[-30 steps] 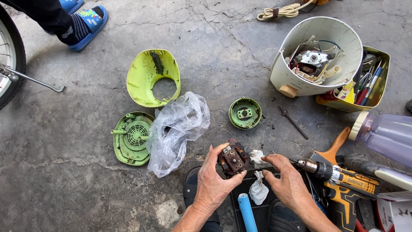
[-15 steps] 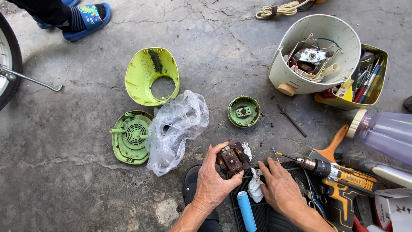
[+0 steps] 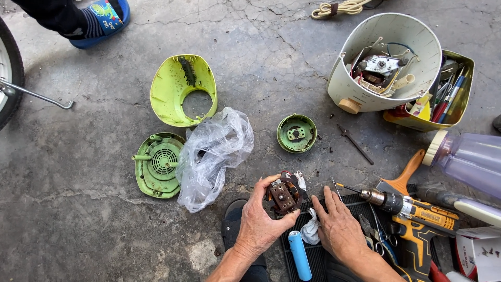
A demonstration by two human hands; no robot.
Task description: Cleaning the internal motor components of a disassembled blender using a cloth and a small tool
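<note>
My left hand (image 3: 261, 219) grips a small rusty brown motor core (image 3: 284, 193) with dark windings, holding it just above the concrete floor. A white rag (image 3: 310, 230) lies crumpled under and beside the motor, partly tucked behind it. My right hand (image 3: 339, 224) rests flat, fingers spread, on a black ribbed mat (image 3: 315, 258) right of the rag, holding nothing. A blue cylinder (image 3: 300, 255) lies on the mat between my wrists.
A yellow cordless drill (image 3: 412, 214) lies at the right. Green housing parts (image 3: 182, 89), a green fan cover (image 3: 158, 164), a round green cap (image 3: 296, 133) and a clear plastic bag (image 3: 214, 154) lie ahead. A white appliance shell (image 3: 386, 62) and a yellow tool box (image 3: 443, 99) sit at the upper right.
My right hand let go of the rag at the motor and dropped down onto the mat. My left hand kept holding the motor.
</note>
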